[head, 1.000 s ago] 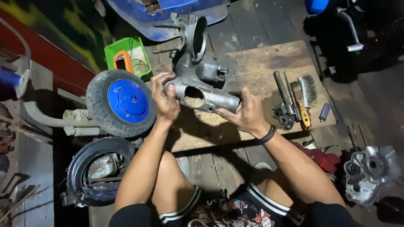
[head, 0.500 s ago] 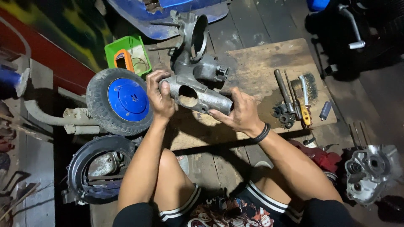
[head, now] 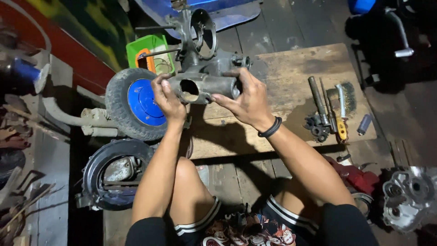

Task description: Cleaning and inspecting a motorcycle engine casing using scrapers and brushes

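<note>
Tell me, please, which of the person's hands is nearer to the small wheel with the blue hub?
The left. The left hand grips the near end of the grey metal engine casing, right beside the wheel with the blue hub. The right hand holds the casing's other end, farther away.

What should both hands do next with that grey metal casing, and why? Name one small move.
Probably lower the grey metal casing onto the wooden board. Left hand and right hand hold it up at its ends, so no hand is free for the tools.
</note>
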